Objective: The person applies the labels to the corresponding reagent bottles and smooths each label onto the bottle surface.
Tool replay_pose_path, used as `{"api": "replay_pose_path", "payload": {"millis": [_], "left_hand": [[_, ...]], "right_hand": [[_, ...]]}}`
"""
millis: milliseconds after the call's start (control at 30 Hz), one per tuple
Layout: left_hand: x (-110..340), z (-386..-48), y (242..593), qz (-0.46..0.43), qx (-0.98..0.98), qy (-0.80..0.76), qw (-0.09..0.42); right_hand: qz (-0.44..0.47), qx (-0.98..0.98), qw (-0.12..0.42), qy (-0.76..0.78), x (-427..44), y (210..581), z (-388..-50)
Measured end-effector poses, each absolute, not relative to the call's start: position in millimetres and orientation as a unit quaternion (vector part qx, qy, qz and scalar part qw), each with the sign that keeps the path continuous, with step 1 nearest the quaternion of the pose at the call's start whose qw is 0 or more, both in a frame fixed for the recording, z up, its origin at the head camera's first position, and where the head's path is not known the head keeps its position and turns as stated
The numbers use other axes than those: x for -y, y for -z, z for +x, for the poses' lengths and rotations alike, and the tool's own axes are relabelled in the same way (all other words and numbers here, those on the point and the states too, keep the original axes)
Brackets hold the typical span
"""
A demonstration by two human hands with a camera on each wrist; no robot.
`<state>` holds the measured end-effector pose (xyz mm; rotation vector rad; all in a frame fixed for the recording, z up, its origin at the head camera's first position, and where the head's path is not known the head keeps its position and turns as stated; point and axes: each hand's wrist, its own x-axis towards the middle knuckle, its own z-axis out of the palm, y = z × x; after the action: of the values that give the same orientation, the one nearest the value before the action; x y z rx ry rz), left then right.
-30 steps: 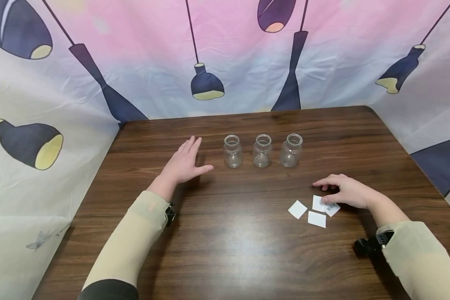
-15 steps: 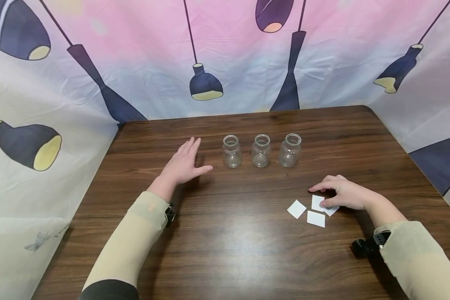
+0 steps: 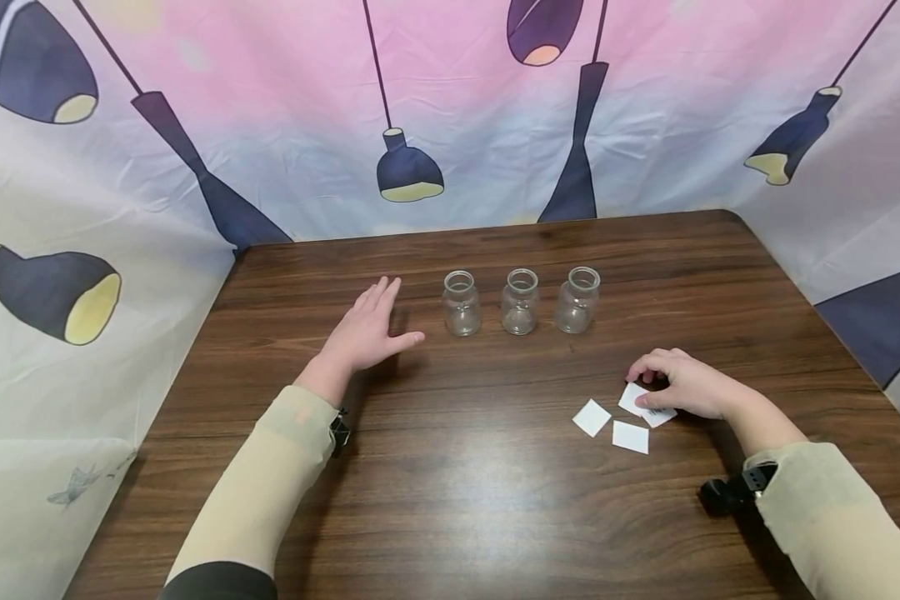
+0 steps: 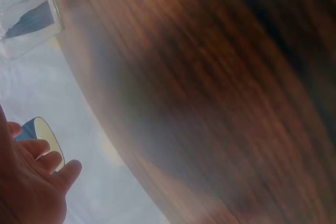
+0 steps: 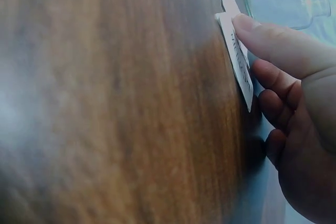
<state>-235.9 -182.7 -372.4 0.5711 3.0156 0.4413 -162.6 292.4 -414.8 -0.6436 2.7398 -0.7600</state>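
Curled the right hand's [image 3: 690,385] index finger in since half a second ago and turned the far card [image 3: 630,399] slightly. Holding that card now, by the look of it, in a narrow pinch between thumb and curled finger; cannot tell whether lifted off the table [image 3: 450,483] or lying on it. Overlapping it under the same thumb, to the right, the printed card [image 3: 658,417]. Flat on the table just left and near, apart from the hand, the left card [image 3: 592,418] and near card [image 3: 631,437]. Gripping nothing with the left hand [image 3: 367,325], spread wide just left of the three upright jars [image 3: 521,312].

Could bring two cards up together by bearing on the overlap with the thumb. Could bend thin card by squeezing one edge too hard, or scatter the near card by dragging low. Could knock the leftmost jar by swinging the left hand rightward.

Cannot read the print: too small from the head, too slanted from the right wrist. Hidden behind the thumb, the cards' overlap; cut off in the left wrist view, part of the left hand and the jars.
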Motion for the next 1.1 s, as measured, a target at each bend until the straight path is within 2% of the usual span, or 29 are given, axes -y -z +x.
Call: {"api": "replay_pose_path", "payload": {"millis": [233,567,1100], "left_hand": [[181.5,-235.4,373.3,0.186,-0.972,-0.138,0.022],[180.0,-235.0,376.8,0.186,-0.971,-0.145,0.034],[179.1,-234.3,380.6,0.194,-0.967,-0.158,0.038]], "right_hand": [[-0.217,-0.934,0.091,0.269,-291.9,415.2,-161.6],[-0.142,-0.938,0.090,0.304,-294.3,414.7,-161.8],[-0.128,-0.924,0.058,0.355,-293.8,415.1,-167.3]]}}
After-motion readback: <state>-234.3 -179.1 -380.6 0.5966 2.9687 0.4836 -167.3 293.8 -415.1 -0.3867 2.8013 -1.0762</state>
